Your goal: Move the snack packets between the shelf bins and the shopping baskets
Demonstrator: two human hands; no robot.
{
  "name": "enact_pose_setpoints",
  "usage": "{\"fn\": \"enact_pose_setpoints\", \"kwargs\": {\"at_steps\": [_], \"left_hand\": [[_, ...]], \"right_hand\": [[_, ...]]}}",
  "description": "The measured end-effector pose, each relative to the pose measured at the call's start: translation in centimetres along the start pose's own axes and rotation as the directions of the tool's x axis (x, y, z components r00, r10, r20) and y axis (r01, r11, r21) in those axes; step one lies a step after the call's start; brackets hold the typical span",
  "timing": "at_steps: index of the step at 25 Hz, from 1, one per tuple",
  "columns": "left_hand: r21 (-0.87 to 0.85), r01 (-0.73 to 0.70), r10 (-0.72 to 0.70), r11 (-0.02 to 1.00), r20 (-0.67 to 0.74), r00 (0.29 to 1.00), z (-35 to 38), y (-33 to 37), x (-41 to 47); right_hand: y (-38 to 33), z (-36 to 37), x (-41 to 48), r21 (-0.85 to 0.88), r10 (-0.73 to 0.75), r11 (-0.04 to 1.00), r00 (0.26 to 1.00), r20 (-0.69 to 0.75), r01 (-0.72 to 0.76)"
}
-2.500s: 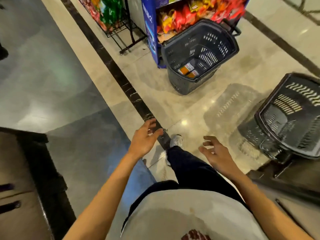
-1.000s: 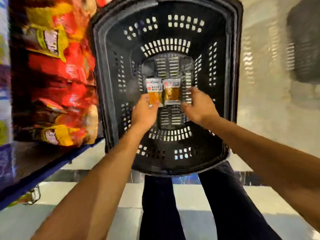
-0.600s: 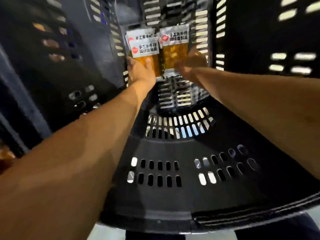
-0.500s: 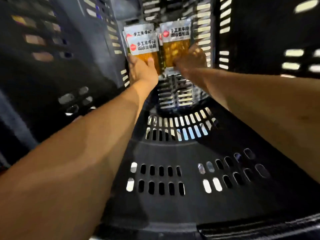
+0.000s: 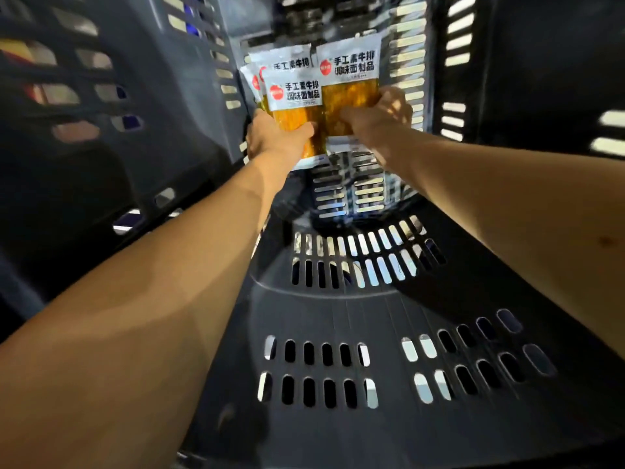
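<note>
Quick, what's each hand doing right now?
Left hand: closed, holding a stack of snack packets.
Right hand: closed, holding another snack packet.

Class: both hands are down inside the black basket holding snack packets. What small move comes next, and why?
Probably draw both hands up and out of the basket: the left hand grips a stack of packets, the right hand grips a separate packet, and both grips look secure.

Packets (image 5: 348, 86) white-topped, orange below, black lettering; basket (image 5: 338, 316) dark grey, slotted.
</note>
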State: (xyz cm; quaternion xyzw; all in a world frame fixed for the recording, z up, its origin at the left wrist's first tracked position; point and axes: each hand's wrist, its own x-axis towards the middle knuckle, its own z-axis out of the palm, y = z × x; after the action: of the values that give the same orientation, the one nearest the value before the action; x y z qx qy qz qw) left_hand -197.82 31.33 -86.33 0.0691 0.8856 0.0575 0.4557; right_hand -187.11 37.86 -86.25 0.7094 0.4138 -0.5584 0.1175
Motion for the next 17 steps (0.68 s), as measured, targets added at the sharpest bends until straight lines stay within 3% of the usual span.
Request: {"fn": "enact_pose_setpoints", "kwargs": {"at_steps": [7,11,17], "left_hand": [[-0.198,0.080,-0.055,0.977,0.131,0.990,-2.0,-1.7,-3.4],[-0.309,0.127,-0.075,0.943,0.175,0.982,-5.0,-2.0,-8.8],[-0.438,0.065,-0.029,0.897,0.088,0.996,-13.4,1.1,-23.6]], "right_hand": [[0.3,-2.4,-3.9,-0.125,0.030,0.992,0.997,0.066,-0.021],[-1.1,-6.7,-10.6,0.060,0.204,0.972,0.947,0.250,-0.226],[-4.5,-15.5,-23.6,0.128,0.043,0.990,0.996,0.078,-0.053]]}}
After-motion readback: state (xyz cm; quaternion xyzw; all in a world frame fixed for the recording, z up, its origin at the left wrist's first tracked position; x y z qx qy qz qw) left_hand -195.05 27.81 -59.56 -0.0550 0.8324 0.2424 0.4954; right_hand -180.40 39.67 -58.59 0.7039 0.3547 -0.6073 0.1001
